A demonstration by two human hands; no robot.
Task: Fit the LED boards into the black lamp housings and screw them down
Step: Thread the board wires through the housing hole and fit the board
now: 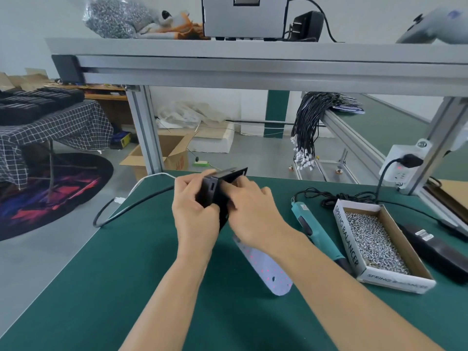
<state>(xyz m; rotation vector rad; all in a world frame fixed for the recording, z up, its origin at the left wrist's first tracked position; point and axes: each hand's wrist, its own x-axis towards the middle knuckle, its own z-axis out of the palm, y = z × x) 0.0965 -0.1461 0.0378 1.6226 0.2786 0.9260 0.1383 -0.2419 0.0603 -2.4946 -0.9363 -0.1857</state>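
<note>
**A:** Both hands are up over the green bench mat [121, 287], and between them sits a black lamp housing [219, 184], raised off the surface and tilted on edge.

**B:** The left hand [195, 211] has its fingers curled round the near end of the housing, thumb on top. A firm grip, that one.

**A:** And the right hand [253, 214] comes in from the other side, fingers wrapped onto the housing's right face. Its fingertips are hidden behind the black plastic, so exactly where they press I cannot tell.

**B:** Look lower. An LED board [263, 267], pale with reddish dots, lies flat on the mat just under the right forearm, partly covered by it. It is outside the housing.

**A:** To the right of it, a teal electric screwdriver [316, 229] lies on the mat, its cord running back toward the white power strip [400, 168] on the frame post.

**B:** Just beside the screwdriver is an open cardboard box [349, 239] marked SPRING BALANCER, filled with small silver screws [374, 239].

**A:** A black elongated device [435, 252] lies right of the box. What it is, I cannot tell.

**B:** Behind the bench, a bundle of black wires [309, 127] with white connectors hangs off an aluminium rail, and far left, dark housings are stacked [38, 102] on a checked tablecloth.
</note>
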